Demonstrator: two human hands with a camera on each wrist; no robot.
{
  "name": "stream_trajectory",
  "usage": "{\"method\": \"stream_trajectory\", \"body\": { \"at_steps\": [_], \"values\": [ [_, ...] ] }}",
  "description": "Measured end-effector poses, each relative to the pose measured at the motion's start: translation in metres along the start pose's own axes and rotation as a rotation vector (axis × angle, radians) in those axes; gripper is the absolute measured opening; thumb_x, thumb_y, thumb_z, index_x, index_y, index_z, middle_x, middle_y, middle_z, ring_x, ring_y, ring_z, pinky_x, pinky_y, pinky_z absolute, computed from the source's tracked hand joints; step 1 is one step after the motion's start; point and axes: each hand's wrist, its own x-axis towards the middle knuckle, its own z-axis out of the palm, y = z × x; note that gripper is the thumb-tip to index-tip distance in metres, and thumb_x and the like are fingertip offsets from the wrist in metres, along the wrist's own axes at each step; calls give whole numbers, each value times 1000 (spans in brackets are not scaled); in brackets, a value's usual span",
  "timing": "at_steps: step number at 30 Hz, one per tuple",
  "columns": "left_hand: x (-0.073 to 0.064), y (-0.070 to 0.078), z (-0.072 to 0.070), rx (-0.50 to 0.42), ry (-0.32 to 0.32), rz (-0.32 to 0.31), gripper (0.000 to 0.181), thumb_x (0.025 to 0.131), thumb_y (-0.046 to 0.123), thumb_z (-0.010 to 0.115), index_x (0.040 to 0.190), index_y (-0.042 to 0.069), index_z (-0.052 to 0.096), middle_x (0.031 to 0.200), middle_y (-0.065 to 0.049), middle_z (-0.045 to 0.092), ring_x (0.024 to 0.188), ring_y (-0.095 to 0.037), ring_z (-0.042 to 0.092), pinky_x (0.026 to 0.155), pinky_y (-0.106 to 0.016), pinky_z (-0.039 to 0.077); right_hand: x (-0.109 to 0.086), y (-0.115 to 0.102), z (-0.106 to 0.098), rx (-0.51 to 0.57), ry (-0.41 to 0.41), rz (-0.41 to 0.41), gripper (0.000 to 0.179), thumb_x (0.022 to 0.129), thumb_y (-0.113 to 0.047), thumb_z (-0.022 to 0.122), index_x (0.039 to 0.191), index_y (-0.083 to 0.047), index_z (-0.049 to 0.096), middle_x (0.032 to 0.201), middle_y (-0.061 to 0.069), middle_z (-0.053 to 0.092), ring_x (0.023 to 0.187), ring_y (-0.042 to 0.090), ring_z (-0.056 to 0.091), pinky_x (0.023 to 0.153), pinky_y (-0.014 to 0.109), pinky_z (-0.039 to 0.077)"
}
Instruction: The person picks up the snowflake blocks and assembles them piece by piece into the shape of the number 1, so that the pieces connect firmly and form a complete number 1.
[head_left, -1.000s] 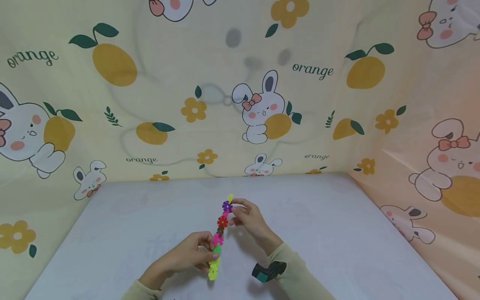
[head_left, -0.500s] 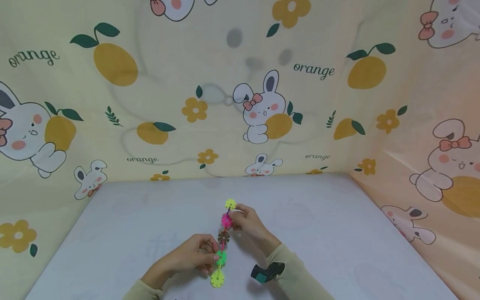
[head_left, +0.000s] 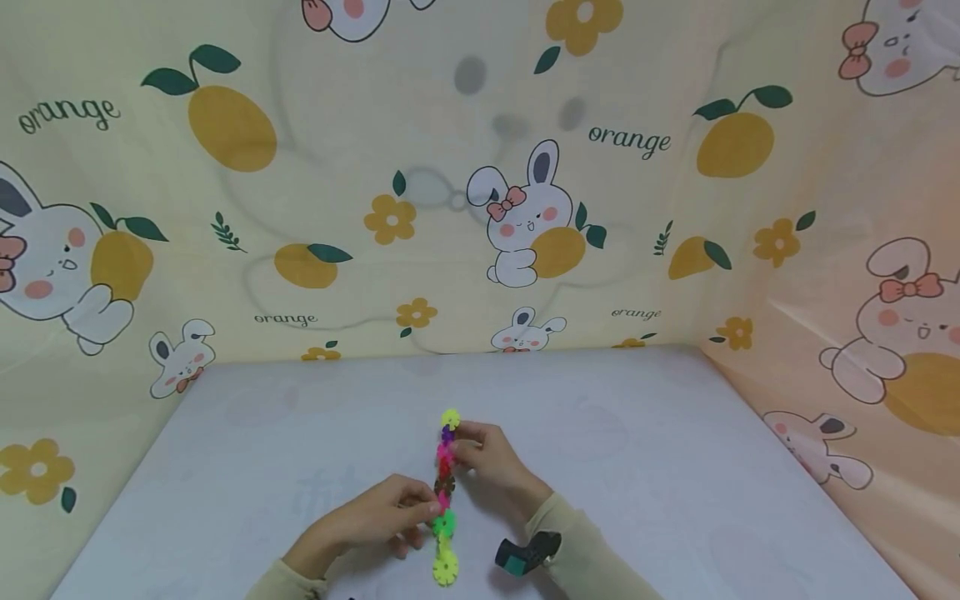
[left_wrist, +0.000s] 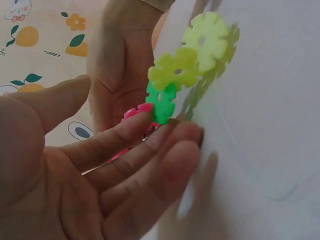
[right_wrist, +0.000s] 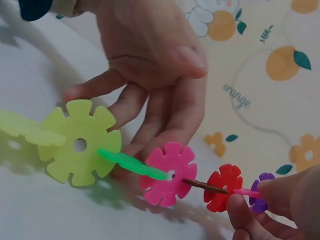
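A chain of interlocking flower-shaped plastic discs (head_left: pixel 444 523) runs lengthwise between both hands above the table. Its colours go from yellow through purple, pink, red, brown, pink and green to two yellow discs at the near end. My right hand (head_left: pixel 495 467) pinches it between thumb and fingers at the far part, at a pink disc beside the purple disc (right_wrist: pixel 262 202). My left hand (head_left: pixel 386 512) is at the near part. Its fingers lie against the chain by the green disc (left_wrist: pixel 162 102) and pink disc (right_wrist: pixel 157 182), with the thumb standing apart in both wrist views.
A white-covered table (head_left: pixel 637 467) lies under the hands. Behind and beside it hangs a cream cloth (head_left: pixel 337 125) printed with rabbits and oranges. A black band (head_left: pixel 528 554) with a teal part is on the right sleeve.
The chain has turned about its length, so different discs face the head camera, and it has come a little nearer the person. The right hand has moved down with it.
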Motion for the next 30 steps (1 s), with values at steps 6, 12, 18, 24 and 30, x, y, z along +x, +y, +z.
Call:
{"method": "stream_trajectory", "body": {
  "at_steps": [6, 12, 18, 24, 30],
  "values": [
    [0, 2, -3, 63, 5, -17, 31, 105, 28, 56, 111, 2, 71, 93, -4, 70, 73, -13, 62, 59, -25, 52, -2, 0, 5, -57, 1, 0, 44, 101, -9, 55, 143, 5, 52, 133, 21, 65, 106, 17, 70, 89, 30, 58],
    [1, -1, -6, 83, 6, -12, 35, 105, 31, 55, 108, 1, 72, 95, -5, 72, 72, -13, 62, 59, -25, 51, -2, 0, 8, -156, 28, -22, 46, 97, -4, 60, 140, 10, 51, 136, 28, 61, 93, 18, 71, 71, 23, 56],
    [1, -2, -7, 109, 7, 3, 34, 105, 31, 55, 107, 2, 72, 93, -6, 73, 65, -12, 59, 55, -24, 47, -4, -3, 11, -248, 45, -1, 45, 96, -9, 65, 137, 9, 56, 137, 25, 61, 85, 15, 67, 63, 20, 49],
    [0, -2, -7, 118, 6, 0, 33, 105, 32, 55, 104, 3, 73, 84, -5, 70, 61, -11, 56, 53, -24, 45, -4, -4, 12, -287, 66, 35, 44, 96, -12, 67, 136, 4, 59, 136, 21, 63, 73, 11, 60, 56, 20, 46],
    [1, -4, -11, 122, 5, 31, 35, 105, 32, 54, 107, 2, 73, 90, -7, 71, 63, -13, 58, 54, -25, 49, -3, -3, 8, -292, 72, 66, 43, 98, -20, 64, 136, 0, 60, 100, 11, 74, 61, 11, 55, 51, 22, 40]
  ]
}}
